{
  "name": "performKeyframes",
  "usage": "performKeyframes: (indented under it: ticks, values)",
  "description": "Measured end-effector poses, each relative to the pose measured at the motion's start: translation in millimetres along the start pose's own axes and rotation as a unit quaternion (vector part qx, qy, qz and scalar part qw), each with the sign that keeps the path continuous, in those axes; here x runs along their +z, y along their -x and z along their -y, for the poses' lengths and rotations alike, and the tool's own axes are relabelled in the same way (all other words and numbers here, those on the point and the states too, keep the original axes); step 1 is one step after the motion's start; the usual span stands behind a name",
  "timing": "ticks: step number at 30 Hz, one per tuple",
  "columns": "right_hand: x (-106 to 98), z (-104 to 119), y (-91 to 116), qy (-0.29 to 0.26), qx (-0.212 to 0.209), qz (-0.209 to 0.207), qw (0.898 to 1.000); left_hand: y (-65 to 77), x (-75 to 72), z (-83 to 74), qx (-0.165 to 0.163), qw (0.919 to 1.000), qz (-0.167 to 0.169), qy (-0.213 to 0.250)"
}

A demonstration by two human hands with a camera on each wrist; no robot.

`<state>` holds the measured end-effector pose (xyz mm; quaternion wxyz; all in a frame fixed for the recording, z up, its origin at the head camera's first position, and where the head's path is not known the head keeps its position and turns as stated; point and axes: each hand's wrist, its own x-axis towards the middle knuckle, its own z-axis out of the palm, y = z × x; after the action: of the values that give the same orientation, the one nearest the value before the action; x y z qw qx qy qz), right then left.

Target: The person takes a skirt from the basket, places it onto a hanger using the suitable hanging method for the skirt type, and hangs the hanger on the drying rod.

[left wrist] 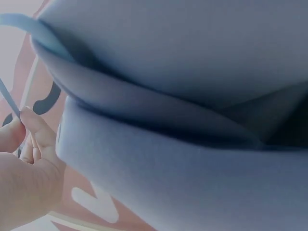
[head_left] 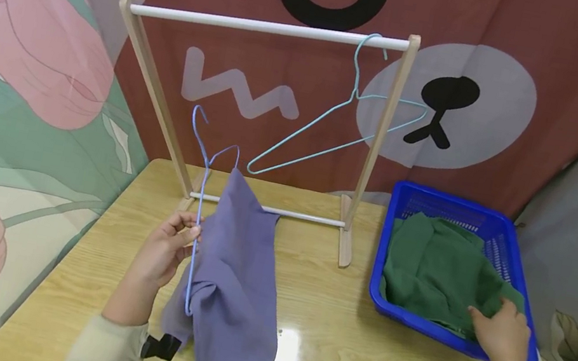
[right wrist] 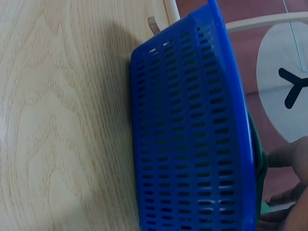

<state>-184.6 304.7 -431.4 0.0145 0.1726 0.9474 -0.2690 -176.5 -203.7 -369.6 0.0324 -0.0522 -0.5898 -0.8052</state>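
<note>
In the head view my left hand (head_left: 163,252) pinches the side of a periwinkle-blue clothes hanger (head_left: 201,191), held upright with its hook at the top. A purple cloth (head_left: 240,294) drapes from the hanger down toward the table. The left wrist view shows thumb and fingertip meeting on the thin hanger, with the cloth's folds (left wrist: 183,178) filling most of the picture. On the right, my right hand (head_left: 505,335) grips the near right part of a green cloth (head_left: 435,271) heaped in a blue plastic basket (head_left: 454,345); its fingertips are partly hidden.
A clothes rack (head_left: 269,28) with wooden uprights and white rails stands at the back of the wooden table (head_left: 329,349). From its top rail, near the right upright, hangs a bare light-blue hanger (head_left: 303,131). Printed fabric (head_left: 525,28) covers the walls behind.
</note>
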Motion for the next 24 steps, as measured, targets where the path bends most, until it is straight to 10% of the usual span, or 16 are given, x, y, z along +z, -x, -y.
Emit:
performKeyframes:
  ticks: [24]
  values:
    - [-15, -5, -19, 0.057, 0.041, 0.027, 0.997, -35.8, -4.1, -44.0, 0.048, 0.9987, 0.007, 0.016]
